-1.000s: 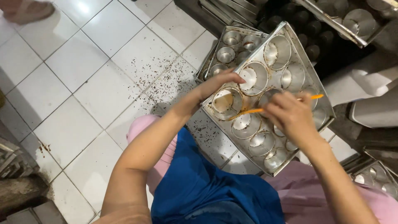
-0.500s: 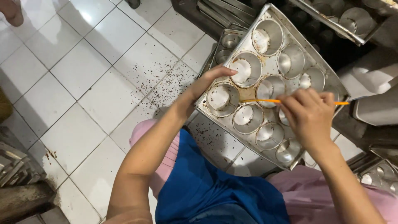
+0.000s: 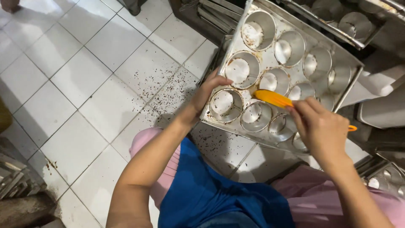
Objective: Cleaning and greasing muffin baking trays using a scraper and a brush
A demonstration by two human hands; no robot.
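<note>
A metal baking tray (image 3: 352, 63) with several round cups is tilted over my lap. My left hand (image 3: 207, 92) grips its left edge beside a cup with brown residue (image 3: 225, 103). My right hand (image 3: 321, 128) holds an orange scraper (image 3: 272, 98); its flat blade lies on the tray between the cups, and the handle's end pokes out past my wrist. I wear pink trousers and a blue apron (image 3: 211, 194).
White floor tiles (image 3: 88, 76) under the tray are strewn with dark crumbs (image 3: 166, 90). More metal trays are stacked at the top (image 3: 215, 12) and top right (image 3: 354, 23). Another cup tray (image 3: 382, 179) lies at the right. Metal pieces (image 3: 12, 181) sit at bottom left.
The tray has been lifted and tilted closer to me. The scraper's blade has moved from a left cup to the tray's middle, now showing flat.
</note>
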